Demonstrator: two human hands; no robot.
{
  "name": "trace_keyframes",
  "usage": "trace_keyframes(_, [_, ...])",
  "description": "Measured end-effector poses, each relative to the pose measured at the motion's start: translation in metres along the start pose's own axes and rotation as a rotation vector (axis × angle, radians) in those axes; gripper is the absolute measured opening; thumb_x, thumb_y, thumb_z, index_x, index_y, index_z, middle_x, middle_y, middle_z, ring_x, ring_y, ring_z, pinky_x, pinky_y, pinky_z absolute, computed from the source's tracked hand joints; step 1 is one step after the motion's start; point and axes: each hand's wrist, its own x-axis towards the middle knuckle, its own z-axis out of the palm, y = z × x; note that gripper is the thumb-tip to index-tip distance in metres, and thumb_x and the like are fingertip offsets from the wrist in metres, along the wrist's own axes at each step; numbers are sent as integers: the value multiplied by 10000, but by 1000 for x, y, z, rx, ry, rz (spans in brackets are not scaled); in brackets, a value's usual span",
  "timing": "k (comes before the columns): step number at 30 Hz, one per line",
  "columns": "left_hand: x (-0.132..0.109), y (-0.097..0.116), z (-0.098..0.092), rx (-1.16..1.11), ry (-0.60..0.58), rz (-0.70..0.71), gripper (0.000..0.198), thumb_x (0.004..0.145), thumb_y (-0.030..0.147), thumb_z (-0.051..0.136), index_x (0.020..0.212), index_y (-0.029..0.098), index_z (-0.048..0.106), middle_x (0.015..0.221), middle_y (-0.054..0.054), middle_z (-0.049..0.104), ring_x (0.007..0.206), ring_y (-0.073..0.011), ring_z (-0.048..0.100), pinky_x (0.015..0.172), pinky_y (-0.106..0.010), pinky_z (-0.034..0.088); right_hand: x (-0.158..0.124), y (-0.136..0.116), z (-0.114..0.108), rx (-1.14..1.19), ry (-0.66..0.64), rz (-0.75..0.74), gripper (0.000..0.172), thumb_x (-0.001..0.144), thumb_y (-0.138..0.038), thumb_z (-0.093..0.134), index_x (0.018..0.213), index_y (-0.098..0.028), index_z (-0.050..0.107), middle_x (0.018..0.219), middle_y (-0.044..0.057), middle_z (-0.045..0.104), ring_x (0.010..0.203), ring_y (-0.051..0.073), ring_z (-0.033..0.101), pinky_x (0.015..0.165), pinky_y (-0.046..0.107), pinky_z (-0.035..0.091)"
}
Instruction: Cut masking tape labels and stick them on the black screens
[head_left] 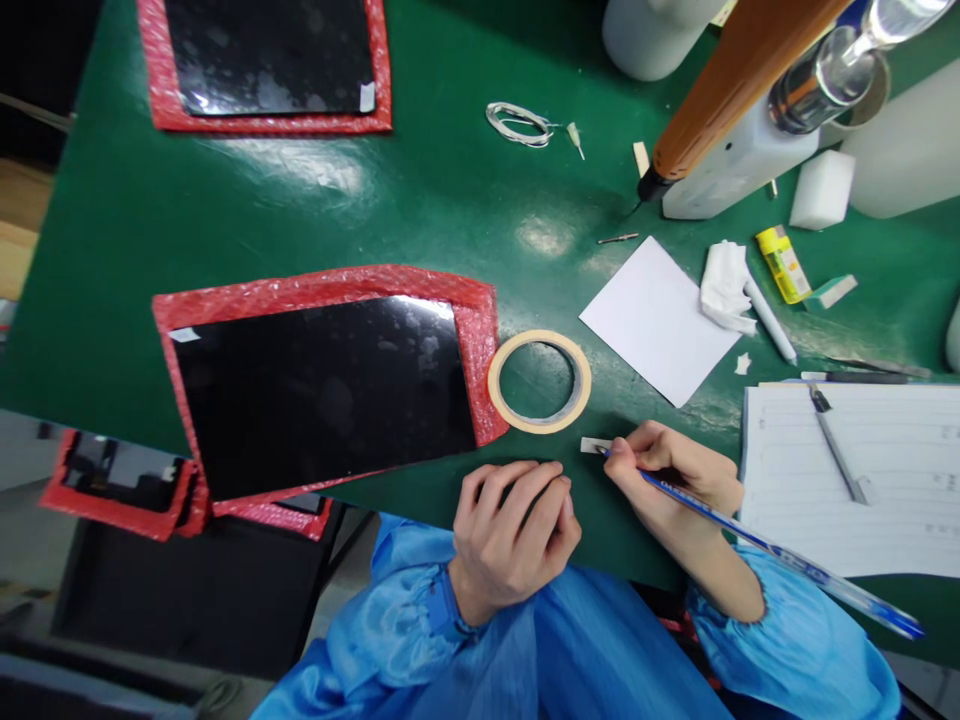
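My right hand (pixel 675 480) is closed around a blue ballpoint pen (pixel 765 545). The pen's tip rests on a small white label (pixel 595 445) stuck or lying near the table's front edge. Beside it, my left hand (pixel 517 530) lies palm down at the edge, its fingers loosely curled with no object showing in them; the palm is hidden. Just beyond the left hand lies a roll of masking tape (pixel 496 385). To its left a dark display panel (pixel 322 400) sits on red bubble wrap (pixel 480 350), with a little white tag at its upper left corner.
Another panel (pixel 270 55) on red wrap lies at the back left. White paper (pixel 660 320), a yellow lighter (pixel 784 265) and a notebook (pixel 847 540) are on the right. A brown-handled tool (pixel 735 90) leans over the back right near bottles. Wrapped panels (pixel 120 480) stand below the table, left.
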Motion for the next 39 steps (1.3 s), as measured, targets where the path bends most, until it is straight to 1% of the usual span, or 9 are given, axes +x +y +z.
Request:
trace_keyframes(6, [-1, -1, 0, 1, 2, 2, 165, 1010, 76, 701, 1112, 186, 769, 1012, -41, 932, 883, -199, 855, 857, -379, 589, -8, 7, -5, 8, -18, 21, 471, 962, -33, 792, 762, -267, 435, 648, -67, 635, 459, 80, 510, 414, 220, 363])
trace_keyframes(12, [-2, -2, 0, -7, -2, 3, 193, 984, 76, 722, 1123, 198, 777, 1024, -36, 933, 897, -205, 856, 858, -379, 598, -6, 3, -6, 3, -24, 21, 469, 939, 6, 783, 757, -270, 451, 634, -59, 649, 438, 100, 527, 403, 245, 364])
trace_keyframes(14, [-1, -2, 0, -5, 1, 5, 181, 990, 74, 716, 1118, 188, 775, 1020, -39, 932, 895, -205, 855, 862, -382, 594, -3, 1, -5, 10, -20, 12, 466, 926, 12, 783, 750, -266, 453, 621, -63, 642, 432, 100, 531, 402, 240, 374])
trace_keyframes(18, [-2, -1, 0, -4, -2, 5, 168, 1006, 72, 709, 1112, 185, 773, 1017, -41, 932, 892, -205, 860, 862, -380, 589, 0, 1, -4, 20, -15, 9, 459, 914, 20, 773, 743, -265, 457, 614, -58, 632, 423, 99, 506, 389, 245, 356])
trace_keyframes(26, [-3, -1, 1, 3, -12, 9, 181, 1005, 84, 709, 1126, 206, 769, 1020, -37, 934, 889, -208, 862, 860, -383, 587, -4, 3, -4, 47, -18, 8, 452, 902, 36, 785, 755, -260, 476, 622, -65, 615, 452, 103, 545, 429, 238, 400])
trace_keyframes(32, [-3, -1, 0, 1, -12, 7, 177, 1007, 80, 706, 1124, 198, 765, 1013, -39, 931, 892, -205, 854, 866, -384, 583, -6, 5, -4, 36, -8, 25, 451, 920, 23, 784, 754, -258, 472, 640, -63, 630, 452, 92, 526, 422, 235, 365])
trace_keyframes(36, [-4, 0, 1, -3, -14, 6, 195, 990, 76, 714, 1129, 201, 770, 1024, -38, 930, 903, -208, 851, 870, -386, 584, -7, 7, -3, 31, 1, -4, 454, 943, -3, 794, 761, -254, 462, 647, -81, 610, 471, 78, 527, 445, 207, 377])
trace_keyframes(39, [-2, 0, 1, 2, -12, 8, 172, 1005, 74, 707, 1115, 190, 769, 1012, -42, 930, 890, -205, 851, 867, -388, 580, -8, 8, -3, 7, -2, -18, 466, 953, -1, 785, 773, -258, 441, 651, -87, 594, 473, 74, 519, 445, 201, 373])
